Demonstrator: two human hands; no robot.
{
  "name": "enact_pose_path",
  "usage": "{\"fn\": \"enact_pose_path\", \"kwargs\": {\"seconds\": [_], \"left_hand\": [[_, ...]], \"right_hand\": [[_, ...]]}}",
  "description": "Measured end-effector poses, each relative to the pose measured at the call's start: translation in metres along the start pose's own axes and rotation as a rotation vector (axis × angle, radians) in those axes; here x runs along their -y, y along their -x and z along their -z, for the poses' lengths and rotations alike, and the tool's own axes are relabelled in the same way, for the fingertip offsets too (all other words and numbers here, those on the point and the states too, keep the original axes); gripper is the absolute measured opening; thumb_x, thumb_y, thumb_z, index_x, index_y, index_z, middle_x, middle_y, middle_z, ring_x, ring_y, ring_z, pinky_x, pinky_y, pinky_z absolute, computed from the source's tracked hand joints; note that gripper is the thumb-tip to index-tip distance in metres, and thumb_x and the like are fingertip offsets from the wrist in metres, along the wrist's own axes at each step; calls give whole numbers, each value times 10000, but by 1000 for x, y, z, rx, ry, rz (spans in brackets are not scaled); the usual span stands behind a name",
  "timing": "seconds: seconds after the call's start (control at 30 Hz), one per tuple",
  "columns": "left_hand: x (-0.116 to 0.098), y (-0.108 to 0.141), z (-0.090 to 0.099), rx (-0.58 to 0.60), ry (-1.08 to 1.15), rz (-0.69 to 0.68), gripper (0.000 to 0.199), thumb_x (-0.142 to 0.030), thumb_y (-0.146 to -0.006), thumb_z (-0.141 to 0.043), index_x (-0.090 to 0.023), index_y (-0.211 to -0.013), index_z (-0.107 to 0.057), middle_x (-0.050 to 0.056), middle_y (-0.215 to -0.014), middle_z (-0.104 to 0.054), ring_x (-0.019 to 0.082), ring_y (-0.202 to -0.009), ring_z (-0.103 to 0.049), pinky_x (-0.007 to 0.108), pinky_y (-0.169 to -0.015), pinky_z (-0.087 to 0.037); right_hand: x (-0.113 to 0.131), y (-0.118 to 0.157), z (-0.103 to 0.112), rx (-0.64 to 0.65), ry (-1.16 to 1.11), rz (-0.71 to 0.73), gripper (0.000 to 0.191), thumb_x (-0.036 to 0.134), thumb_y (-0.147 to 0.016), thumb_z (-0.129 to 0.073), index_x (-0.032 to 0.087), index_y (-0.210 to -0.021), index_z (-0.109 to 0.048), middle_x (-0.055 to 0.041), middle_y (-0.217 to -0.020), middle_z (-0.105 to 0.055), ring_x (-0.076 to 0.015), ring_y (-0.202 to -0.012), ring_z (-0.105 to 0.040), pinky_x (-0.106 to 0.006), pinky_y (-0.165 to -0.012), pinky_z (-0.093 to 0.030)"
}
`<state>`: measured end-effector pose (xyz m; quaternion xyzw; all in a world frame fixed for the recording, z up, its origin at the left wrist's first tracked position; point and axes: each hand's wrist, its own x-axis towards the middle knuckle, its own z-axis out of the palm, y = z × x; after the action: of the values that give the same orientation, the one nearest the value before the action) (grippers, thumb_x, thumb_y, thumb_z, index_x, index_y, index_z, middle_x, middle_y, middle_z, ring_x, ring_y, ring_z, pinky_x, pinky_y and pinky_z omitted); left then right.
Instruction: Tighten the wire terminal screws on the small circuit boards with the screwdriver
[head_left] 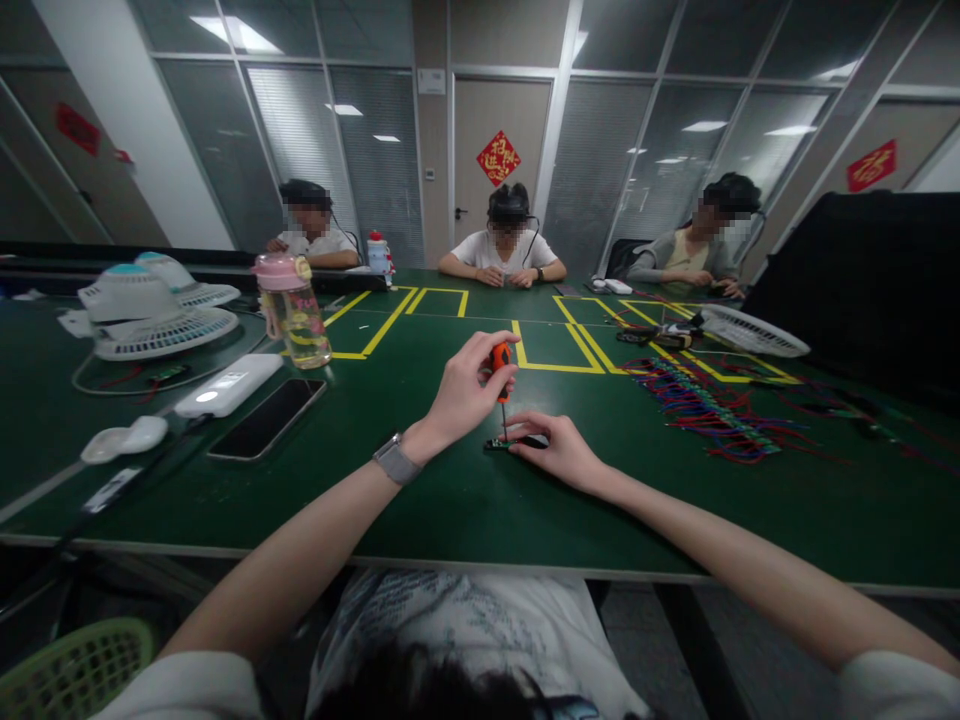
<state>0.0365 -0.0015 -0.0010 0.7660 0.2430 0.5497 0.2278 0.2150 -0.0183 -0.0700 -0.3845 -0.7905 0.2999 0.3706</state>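
Observation:
My left hand (471,385) is wrapped round the orange and black handle of a screwdriver (502,362), which stands upright. Its thin shaft points down to a small dark part with a green circuit board (495,444) lying on the green table. From the right, my right hand (559,450) pinches the other end of that dark part between thumb and fingers, close beside the shaft. Whether the screwdriver tip sits in a screw is too small to make out.
A phone (268,420), a white power bank (229,386), an earbud case (124,440) and a pink-lidded bottle (292,315) lie or stand left. Right are several wired circuit boards (701,410) and a dark screen (862,290). Three people sit across the table (420,520).

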Motion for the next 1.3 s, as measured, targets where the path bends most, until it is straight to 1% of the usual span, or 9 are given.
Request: {"fn": "enact_pose_path", "kwargs": {"seconds": [0.23,0.37,0.47,0.6,0.87,0.93,1.07,1.17,1.3], "left_hand": [[2,-2,1,-16,-111,-48,275,-204,-858,-584,-211,-1133,-569,38,-1033,-546,106,-793,-616,204,-643,-580],[-5,-2,2,73,-97,-90,285,-191,-888,-536,-202,-1172,-545,63,-1100,-545,123,-871,-623,230,-716,-584],[-10,-1,2,134,-16,-74,293,-162,-922,-448,-188,-1207,-513,84,-1166,-520,102,-832,-637,232,-726,-590],[-13,-1,2,129,-67,-110,270,-155,-900,-495,-195,-1161,-550,69,-1098,-544,112,-817,-616,242,-702,-586],[-18,0,-1,140,-244,-285,280,-221,-861,-602,-199,-1138,-572,39,-974,-594,151,-884,-591,317,-818,-534],[-18,0,-1,148,-202,-254,272,-222,-905,-528,-194,-1174,-554,54,-1005,-596,148,-889,-606,310,-817,-534],[-17,-2,-1,165,-10,-113,292,-179,-949,-400,-196,-1206,-538,79,-1122,-564,110,-841,-646,238,-746,-555],[-14,-2,0,140,20,-60,263,-203,-928,-463,-201,-1175,-556,57,-1039,-573,95,-760,-635,226,-695,-567],[-13,0,-2,72,-84,-93,224,-253,-864,-593,-200,-1081,-587,31,-955,-578,107,-769,-602,220,-662,-563]], "right_hand": [[2,0,0,-14,81,27,228,192,-770,-646,182,-986,-716,-63,-955,-753,-218,-887,-718,-362,-867,-564],[0,0,-1,-27,106,34,220,184,-764,-650,188,-969,-731,-57,-946,-755,-221,-875,-719,-366,-855,-569],[1,0,0,-29,129,40,208,183,-760,-653,192,-948,-740,-53,-942,-755,-216,-859,-720,-359,-847,-573],[3,0,1,-23,145,44,204,188,-767,-648,205,-948,-742,-46,-941,-754,-212,-863,-718,-351,-840,-573],[2,0,0,-32,176,77,185,184,-774,-642,221,-922,-746,-33,-937,-754,-203,-848,-713,-342,-834,-567],[2,0,0,-32,161,73,190,185,-774,-640,220,-928,-744,-35,-948,-753,-203,-852,-714,-346,-839,-567],[2,0,0,-35,140,54,196,197,-766,-645,212,-935,-743,-41,-940,-754,-210,-862,-716,-355,-847,-569],[3,0,0,-27,141,38,206,201,-766,-648,201,-951,-740,-49,-929,-755,-218,-868,-716,-355,-836,-573],[2,0,-1,-26,150,34,247,190,-769,-646,203,-1005,-718,-49,-930,-749,-208,-841,-707,-358,-815,-563]]}}
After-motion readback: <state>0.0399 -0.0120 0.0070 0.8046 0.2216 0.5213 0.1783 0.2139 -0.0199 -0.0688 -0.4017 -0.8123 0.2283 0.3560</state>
